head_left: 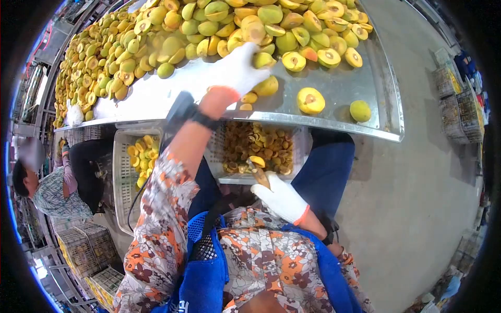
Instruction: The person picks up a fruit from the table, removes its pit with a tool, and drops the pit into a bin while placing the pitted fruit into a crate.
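On the metal table (342, 86), my left hand (237, 70), in a white glove, reaches to the front of a heap of halved yellow-green peaches (209, 28). Its thumb and fingers are closed around a peach half (263, 60). Lower down, near my lap, my gloved right hand (282, 198) grips a wooden-handled tool (260, 176). A yellow peach piece (256, 161) lies at the tool's far end, which I cannot make out clearly. Beneath is a crate (300, 156) of brownish cut pieces.
A white crate (121, 177) with yellow peach pieces stands left of my legs. Near the table's front edge lie a cut peach (311, 100) and a green one (360, 110). Another person (60, 188) sits at the left. Stacked crates (454, 104) stand far right.
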{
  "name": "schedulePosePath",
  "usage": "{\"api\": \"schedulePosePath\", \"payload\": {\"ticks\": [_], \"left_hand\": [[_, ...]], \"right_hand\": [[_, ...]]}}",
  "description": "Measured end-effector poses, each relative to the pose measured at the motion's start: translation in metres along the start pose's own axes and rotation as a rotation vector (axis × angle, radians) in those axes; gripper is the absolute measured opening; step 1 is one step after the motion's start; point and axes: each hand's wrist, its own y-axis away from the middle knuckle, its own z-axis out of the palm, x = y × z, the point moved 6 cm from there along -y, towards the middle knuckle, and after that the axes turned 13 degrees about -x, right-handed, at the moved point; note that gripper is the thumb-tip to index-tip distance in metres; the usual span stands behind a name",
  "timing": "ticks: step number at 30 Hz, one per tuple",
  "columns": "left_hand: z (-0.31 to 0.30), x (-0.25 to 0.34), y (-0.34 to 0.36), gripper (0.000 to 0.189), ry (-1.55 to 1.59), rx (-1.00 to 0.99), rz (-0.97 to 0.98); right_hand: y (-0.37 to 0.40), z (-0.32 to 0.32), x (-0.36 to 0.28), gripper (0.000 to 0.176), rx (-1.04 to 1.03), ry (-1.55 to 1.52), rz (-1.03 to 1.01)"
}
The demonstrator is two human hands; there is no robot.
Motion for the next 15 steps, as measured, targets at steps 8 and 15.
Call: {"api": "schedulePosePath", "payload": {"ticks": [8, 15], "left_hand": [[-0.013, 0.010, 0.149, 0.043, 1.386, -0.057, -0.125], [0.012, 0.001, 0.187, 0.044, 1.413, -0.048, -0.087]], "right_hand": [[0.014, -0.015, -0.064, 0.024, 0.014, 0.078, -0.348], [0.014, -0.009, -0.073, 0.029, 0.090, 0.176, -0.215]]}}
